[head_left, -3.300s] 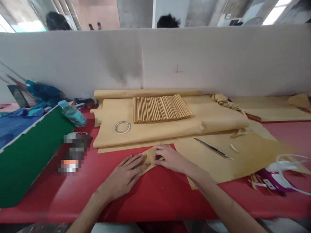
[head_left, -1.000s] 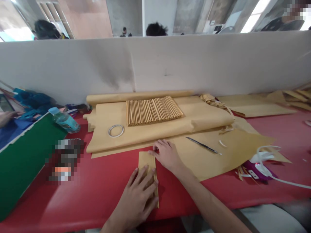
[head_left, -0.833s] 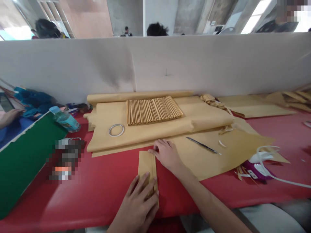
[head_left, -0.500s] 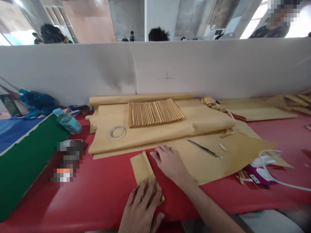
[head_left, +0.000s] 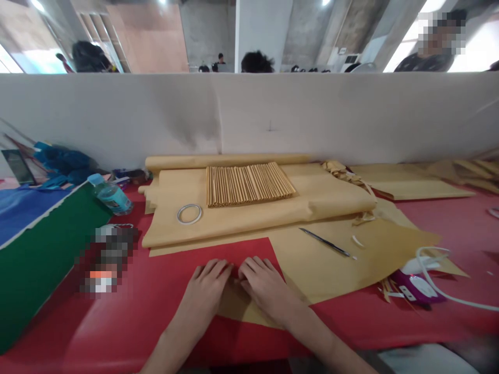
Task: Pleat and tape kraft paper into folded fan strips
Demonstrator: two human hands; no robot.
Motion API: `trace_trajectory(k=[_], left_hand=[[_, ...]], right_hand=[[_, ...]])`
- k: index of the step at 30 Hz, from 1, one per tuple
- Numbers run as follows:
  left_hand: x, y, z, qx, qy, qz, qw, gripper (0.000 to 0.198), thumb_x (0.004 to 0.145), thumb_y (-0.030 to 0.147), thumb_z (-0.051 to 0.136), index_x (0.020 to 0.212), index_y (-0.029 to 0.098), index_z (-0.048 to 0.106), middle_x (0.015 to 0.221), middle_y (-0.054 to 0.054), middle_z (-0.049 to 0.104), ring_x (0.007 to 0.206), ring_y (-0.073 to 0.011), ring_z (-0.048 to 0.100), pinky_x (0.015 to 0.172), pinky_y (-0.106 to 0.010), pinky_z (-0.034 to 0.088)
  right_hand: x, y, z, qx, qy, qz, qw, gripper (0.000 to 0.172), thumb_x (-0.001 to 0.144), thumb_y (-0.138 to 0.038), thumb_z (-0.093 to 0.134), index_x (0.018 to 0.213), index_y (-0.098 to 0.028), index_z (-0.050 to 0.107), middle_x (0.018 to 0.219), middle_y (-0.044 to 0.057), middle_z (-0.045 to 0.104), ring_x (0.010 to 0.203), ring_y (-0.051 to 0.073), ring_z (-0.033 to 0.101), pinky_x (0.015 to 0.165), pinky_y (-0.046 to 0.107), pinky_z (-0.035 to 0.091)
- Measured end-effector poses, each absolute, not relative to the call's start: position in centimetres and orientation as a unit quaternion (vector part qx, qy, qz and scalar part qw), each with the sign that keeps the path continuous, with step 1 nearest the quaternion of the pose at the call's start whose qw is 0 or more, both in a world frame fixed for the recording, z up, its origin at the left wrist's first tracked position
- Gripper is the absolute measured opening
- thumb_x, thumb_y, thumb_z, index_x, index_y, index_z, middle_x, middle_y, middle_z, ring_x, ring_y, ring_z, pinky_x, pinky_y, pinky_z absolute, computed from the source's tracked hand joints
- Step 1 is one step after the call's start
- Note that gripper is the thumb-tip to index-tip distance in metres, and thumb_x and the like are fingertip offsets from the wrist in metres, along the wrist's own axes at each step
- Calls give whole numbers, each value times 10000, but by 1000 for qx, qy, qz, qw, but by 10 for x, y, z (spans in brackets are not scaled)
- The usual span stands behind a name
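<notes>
My left hand and my right hand are side by side over a small piece of brown paper on the red table. Both hands have curled fingers pinching at the paper's far edge, which they partly hide. Beyond them lie large brown paper sheets, loosely folded over. On these sits a row of narrow folded brown paper strips. A thin silvery ring, like a narrow tape roll, lies to its left. To the right of my hands is a slim dark pen-like tool.
A water bottle leans by a green board at left. On the right are a purple device with a white cable and paper scraps. A pale partition stands behind; people are beyond it.
The small paper has been turned to lie crosswise nearer me. My left hand has moved up from its flat rest on the paper, my right hand slightly down; both now have curled fingers at its edge.
</notes>
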State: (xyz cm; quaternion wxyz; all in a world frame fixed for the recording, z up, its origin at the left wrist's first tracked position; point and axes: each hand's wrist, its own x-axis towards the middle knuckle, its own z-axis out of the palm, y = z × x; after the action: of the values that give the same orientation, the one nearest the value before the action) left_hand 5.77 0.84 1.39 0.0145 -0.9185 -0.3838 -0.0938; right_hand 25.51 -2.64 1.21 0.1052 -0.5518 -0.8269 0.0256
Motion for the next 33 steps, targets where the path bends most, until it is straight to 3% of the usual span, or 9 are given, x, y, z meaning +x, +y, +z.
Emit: trace_trajectory(k=[3,5,9,13,16,20,24,28,33], left_hand=[[53,18,14,-919,-386,-82,12,290,980,60,473,963,221,713,974,-46,711,925,-236,667,795,-370,492],[50,20,18,-918,-384,-100,22,256,992,91,496,898,217,698,901,-35,693,873,-227,649,775,-359,463],[42,22,34,-913,-371,-168,33,247,1024,125,480,1034,223,706,973,-37,703,887,-217,633,785,-361,435],[36,22,47,-906,-332,-250,79,270,1027,117,486,1175,206,694,1023,-58,712,932,-219,626,856,-375,429],[35,16,41,-910,-303,-263,107,282,1009,83,491,1175,183,696,1025,-74,717,976,-237,629,913,-395,430],[36,1,16,-918,-323,-220,62,273,1009,79,467,1116,195,689,1052,-68,718,950,-238,649,847,-383,467],[38,-3,2,-917,-365,-155,-33,242,999,90,483,1117,211,656,1030,-56,714,926,-242,664,831,-383,525],[39,9,5,-925,-348,-121,-89,339,966,53,509,1240,225,609,1070,-57,701,977,-260,663,876,-411,560],[37,17,10,-914,-340,-148,-164,319,991,54,479,1214,224,631,1144,-61,670,1044,-234,649,928,-382,561]], right_hand=[[255,-24,9,-546,-830,7,114,72,1005,-163,565,955,-212,583,961,53,696,870,234,616,801,372,411],[258,-22,10,-547,-828,8,125,72,1014,-162,554,971,-209,589,940,51,702,851,231,626,787,367,412],[269,-19,21,-534,-829,-25,163,177,1045,-144,456,1041,-205,622,976,61,711,875,226,627,824,376,432],[279,-19,30,-475,-841,-150,210,308,1044,-92,381,1085,-190,671,1084,100,715,1030,239,611,977,419,413],[281,-21,25,-447,-845,-195,221,329,1039,-80,387,1045,-202,693,1074,92,723,1051,235,603,1008,425,399],[279,-25,11,-439,-871,-130,178,268,1024,-80,438,969,-195,673,971,67,716,934,219,616,935,399,441],[278,-25,11,-454,-875,-6,169,151,1003,-99,524,1023,-192,642,969,43,710,927,212,635,881,362,474],[279,-18,25,-485,-858,83,150,160,1011,-116,511,1076,-189,638,1005,50,718,952,219,648,885,362,501],[279,-6,33,-483,-856,130,128,201,1006,-109,496,1065,-193,668,1064,61,726,998,227,661,918,377,513]])
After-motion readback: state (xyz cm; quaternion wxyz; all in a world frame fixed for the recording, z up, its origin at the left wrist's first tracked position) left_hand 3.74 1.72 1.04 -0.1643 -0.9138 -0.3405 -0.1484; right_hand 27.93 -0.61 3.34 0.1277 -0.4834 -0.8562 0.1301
